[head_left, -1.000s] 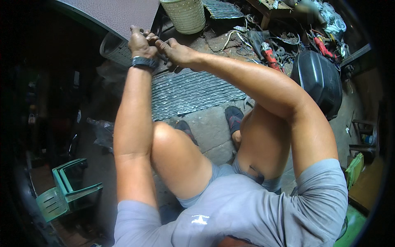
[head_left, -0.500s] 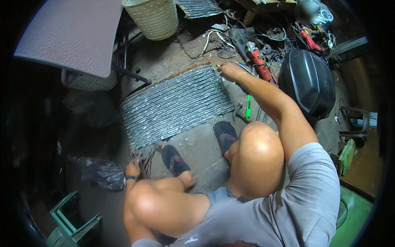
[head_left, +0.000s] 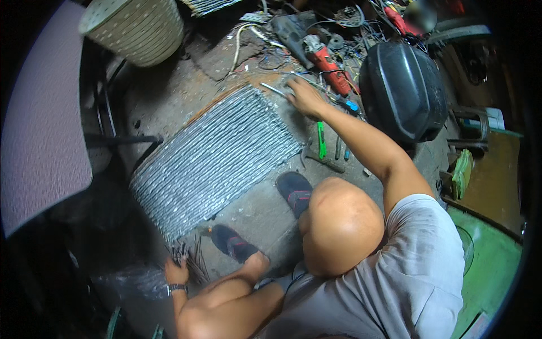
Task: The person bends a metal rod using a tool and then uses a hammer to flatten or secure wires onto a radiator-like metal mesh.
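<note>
A grey ridged mat (head_left: 217, 158), made of many twisted-looking rows side by side, lies on the floor before me. My right hand (head_left: 306, 97) is past its far right corner, closed round a thin silver rod (head_left: 273, 89) whose tip points toward the mat's edge. Down by the mat's near left corner, my left hand (head_left: 177, 272) has its fingers curled among thin dark sticks (head_left: 196, 261); how many it grips is unclear. A green cutter knife (head_left: 322, 140) and a hammer (head_left: 326, 162) lie to the right of the mat.
A red angle grinder (head_left: 333, 69) lies among tangled wires beyond my right hand, beside a black case (head_left: 402, 90). A woven basket (head_left: 135, 31) stands far left near a pale tabletop (head_left: 45, 130). Clear plastic (head_left: 132, 282) lies by my left hand. My feet are close to the mat.
The view has turned, shifting the scene leftward. My right hand stays beyond the mat's far right corner, and the silver rod in it now shows plainly. My left hand remains at the dark sticks.
</note>
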Available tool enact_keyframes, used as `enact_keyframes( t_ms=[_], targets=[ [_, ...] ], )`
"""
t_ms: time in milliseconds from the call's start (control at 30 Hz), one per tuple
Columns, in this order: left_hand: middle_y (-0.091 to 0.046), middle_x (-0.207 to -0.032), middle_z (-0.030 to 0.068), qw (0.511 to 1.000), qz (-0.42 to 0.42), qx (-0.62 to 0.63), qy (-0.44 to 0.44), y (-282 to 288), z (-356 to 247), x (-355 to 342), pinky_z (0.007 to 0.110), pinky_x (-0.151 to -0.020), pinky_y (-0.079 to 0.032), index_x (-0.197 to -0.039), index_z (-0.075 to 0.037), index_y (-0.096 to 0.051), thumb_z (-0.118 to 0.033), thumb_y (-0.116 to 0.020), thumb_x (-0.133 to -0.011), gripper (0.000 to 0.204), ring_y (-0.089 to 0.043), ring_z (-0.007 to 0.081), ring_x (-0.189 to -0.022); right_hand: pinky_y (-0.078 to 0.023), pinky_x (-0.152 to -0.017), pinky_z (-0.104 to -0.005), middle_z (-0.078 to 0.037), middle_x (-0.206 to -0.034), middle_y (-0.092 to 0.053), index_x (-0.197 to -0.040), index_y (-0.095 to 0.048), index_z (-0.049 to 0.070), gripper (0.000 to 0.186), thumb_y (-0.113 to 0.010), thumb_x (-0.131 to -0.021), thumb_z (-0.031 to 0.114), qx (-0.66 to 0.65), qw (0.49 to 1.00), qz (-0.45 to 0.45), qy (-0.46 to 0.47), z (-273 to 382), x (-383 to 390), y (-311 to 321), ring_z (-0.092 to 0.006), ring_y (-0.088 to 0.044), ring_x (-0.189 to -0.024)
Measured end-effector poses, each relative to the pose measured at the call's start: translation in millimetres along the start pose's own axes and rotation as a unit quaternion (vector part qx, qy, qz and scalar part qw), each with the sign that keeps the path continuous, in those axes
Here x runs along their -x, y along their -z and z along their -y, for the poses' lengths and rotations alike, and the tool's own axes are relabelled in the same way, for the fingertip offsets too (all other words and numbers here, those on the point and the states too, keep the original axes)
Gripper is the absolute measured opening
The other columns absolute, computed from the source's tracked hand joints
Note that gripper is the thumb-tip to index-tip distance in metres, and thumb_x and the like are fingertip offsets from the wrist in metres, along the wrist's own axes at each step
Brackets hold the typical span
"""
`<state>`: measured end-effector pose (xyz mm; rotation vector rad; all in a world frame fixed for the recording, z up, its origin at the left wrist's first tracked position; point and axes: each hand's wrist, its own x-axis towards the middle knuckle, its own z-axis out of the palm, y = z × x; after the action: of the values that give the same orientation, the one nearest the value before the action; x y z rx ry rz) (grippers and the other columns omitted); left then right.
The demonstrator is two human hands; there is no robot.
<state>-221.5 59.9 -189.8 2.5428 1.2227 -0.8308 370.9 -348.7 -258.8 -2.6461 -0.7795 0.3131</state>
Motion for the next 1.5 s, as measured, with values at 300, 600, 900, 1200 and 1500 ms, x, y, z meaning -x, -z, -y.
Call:
enact_keyframes(
  t_ms=[300, 600, 900, 1200, 1500],
  targets=[
    [-0.064, -0.101, 0.0234, 0.902, -0.013, -0.089, -0.422, 90.2, -159.3, -143.0, 0.053, -0.088, -0.05, -0.098, -0.001, -0.063, -0.022, -0.068, -0.094, 0.023, -0.061, 0.0443, -0.101, -0.049, -0.092, -0.0485, -0.012, -0.113, -0.065, -0.12, -0.067, 0.008, 0.03, -0.055, -0.093, 0.011, 0.217, 0.965, -0.135, -0.062, -145.2, 65.7, 2.5, -0.0335, -0.061, -0.112],
    [-0.067, -0.116, 0.0193, 0.854, -0.234, 0.169, -0.433, 76.2, -488.4, -254.0, 0.05, -0.096, -0.049, -0.118, -0.007, -0.069, -0.021, -0.064, -0.098, 0.025, -0.06, 0.043, -0.108, -0.047, -0.088, -0.0444, -0.008, -0.106, -0.065, -0.114, -0.068, 0.01, 0.025, -0.053, -0.095, 0.015, 0.292, 0.95, -0.11, -0.024, -148.7, 50.1, 0.3, -0.0285, -0.06, -0.11],
    [-0.052, -0.148, 0.0158, 0.878, -0.249, 0.101, -0.395, 8.6, -499.7, -247.0, 0.053, -0.12, -0.032, -0.148, -0.004, -0.05, -0.013, -0.048, -0.101, 0.047, -0.042, 0.0417, -0.14, -0.051, -0.083, -0.0458, -0.013, -0.1, -0.064, -0.118, -0.063, 0.013, 0.029, -0.055, -0.09, 0.009, 0.14, 0.988, -0.055, 0.04, -104.7, 40.7, 10.5, -0.0332, -0.064, -0.101],
    [-0.051, -0.147, 0.0166, 0.904, -0.189, 0.093, -0.373, 24.5, -507.3, -247.0, 0.051, -0.118, -0.033, -0.153, -0.004, -0.045, -0.011, -0.044, -0.099, 0.055, -0.043, 0.0402, -0.138, -0.055, -0.079, -0.0516, -0.017, -0.102, -0.067, -0.131, -0.063, 0.019, 0.039, -0.053, -0.094, 0.012, 0.098, 0.989, 0.05, 0.101, -10.2, -38.7, 14.8, -0.0395, -0.069, -0.097],
    [-0.043, -0.158, 0.0153, 0.892, -0.254, 0.081, -0.365, 13.1, -501.9, -239.1, 0.055, -0.126, -0.02, -0.154, -0.003, -0.043, -0.007, -0.042, -0.098, 0.057, -0.033, 0.0395, -0.15, -0.058, -0.079, -0.0517, -0.019, -0.096, -0.072, -0.125, -0.07, 0.018, 0.035, -0.049, -0.097, 0.016, 0.099, 0.986, 0.096, 0.094, 4.5, -36.4, 27.7, -0.0396, -0.073, -0.093]
  ],
)
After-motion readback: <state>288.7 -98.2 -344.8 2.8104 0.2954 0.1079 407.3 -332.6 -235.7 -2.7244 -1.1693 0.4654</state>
